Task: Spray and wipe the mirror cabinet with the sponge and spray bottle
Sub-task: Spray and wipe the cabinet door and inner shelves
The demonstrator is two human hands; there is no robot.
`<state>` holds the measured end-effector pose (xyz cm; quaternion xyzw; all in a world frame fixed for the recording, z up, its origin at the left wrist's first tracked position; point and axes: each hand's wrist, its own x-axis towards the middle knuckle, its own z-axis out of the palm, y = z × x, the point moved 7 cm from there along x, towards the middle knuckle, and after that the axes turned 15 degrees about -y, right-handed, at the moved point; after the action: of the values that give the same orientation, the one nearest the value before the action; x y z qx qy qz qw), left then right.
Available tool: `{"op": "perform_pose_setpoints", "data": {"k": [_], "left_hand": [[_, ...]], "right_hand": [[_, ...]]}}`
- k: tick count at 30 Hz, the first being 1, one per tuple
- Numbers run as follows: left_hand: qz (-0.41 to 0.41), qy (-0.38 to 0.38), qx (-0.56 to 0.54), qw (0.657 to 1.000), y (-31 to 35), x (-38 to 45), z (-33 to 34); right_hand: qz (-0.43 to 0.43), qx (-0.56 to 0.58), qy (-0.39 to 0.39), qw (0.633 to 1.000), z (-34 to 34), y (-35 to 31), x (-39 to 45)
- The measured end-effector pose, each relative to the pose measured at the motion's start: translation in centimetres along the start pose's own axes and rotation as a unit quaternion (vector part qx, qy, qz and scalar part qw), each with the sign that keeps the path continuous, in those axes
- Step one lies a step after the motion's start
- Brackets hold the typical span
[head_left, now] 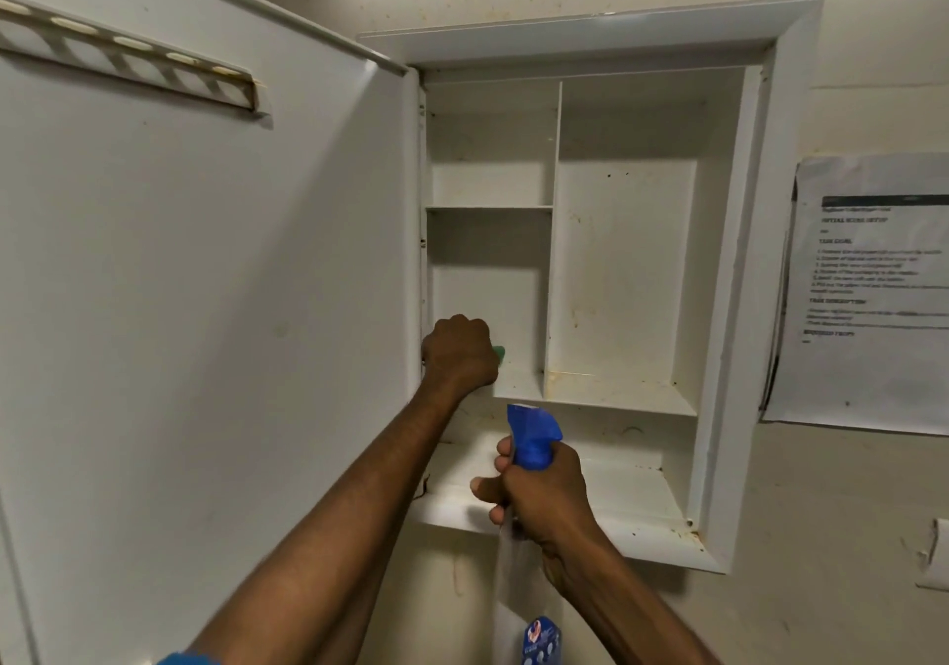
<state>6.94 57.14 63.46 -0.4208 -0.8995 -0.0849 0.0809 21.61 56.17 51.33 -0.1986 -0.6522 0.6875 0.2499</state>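
Dim, warm indoor light falls from above, leaving soft shadows inside the recessed white wall cabinet (590,253) and a faint sheen on its open white metal door (205,305). Wide-angle distortion bows the edges, and text on the taped white paper sheet (873,284) blurs beyond reading.

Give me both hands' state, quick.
Left hand: closed on the green sponge.
Right hand: closed on the spray bottle.

- cabinet (729,274) is all white inside, with brownish spots
- spray bottle (531,441) has a blue head, clear body
- sponge (500,354) is green
- paper (873,294) is white with black print
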Motion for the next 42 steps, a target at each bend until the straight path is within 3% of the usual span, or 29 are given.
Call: {"op": "perform_pose_setpoints", "data": {"k": [10, 20, 23, 26, 28, 30, 34, 36, 42], "left_hand": [[0.105, -0.042, -0.118, 0.987, 3.8, -2.3, 0.3], [0.128, -0.037, -0.098, 0.986, 3.1, -4.6, -0.5], [0.115, -0.022, -0.102, 0.988, 3.0, -6.6, -0.6], [0.092, 0.052, -0.189, 0.976, 1.9, -9.2, -0.1], [0.033, 0.139, -0.287, 0.947, -0.3, -11.8, 0.7], [-0.047, 0.181, -0.402, 0.897, -2.7, -14.4, 2.8], [-0.147, 0.155, -0.646, 0.733, -4.3, -17.1, 8.8], [-0.164, 0.160, -0.692, 0.685, -4.1, -17.6, 10.4], [-0.160, 0.189, -0.685, 0.685, -3.3, -16.5, 10.2]], "right_hand": [[-0.015, 0.029, -0.013, 0.999, -2.4, -0.2, -1.5], [-0.017, 0.041, -0.007, 0.999, -3.8, -0.2, -2.6], [-0.017, 0.040, -0.007, 0.999, -3.9, 0.0, -2.8], [-0.021, 0.049, -0.008, 0.999, -4.4, 0.3, -3.2], [-0.024, 0.053, -0.005, 0.998, -5.4, 0.5, -3.6], [-0.017, 0.047, 0.003, 0.999, -6.4, 0.9, -4.0], [0.008, 0.037, 0.003, 0.999, -6.9, 2.3, -4.3], [0.021, 0.030, -0.017, 0.999, -5.8, 3.0, -4.2], [0.027, 0.018, -0.030, 0.999, -2.7, 3.5, -2.2]]}}
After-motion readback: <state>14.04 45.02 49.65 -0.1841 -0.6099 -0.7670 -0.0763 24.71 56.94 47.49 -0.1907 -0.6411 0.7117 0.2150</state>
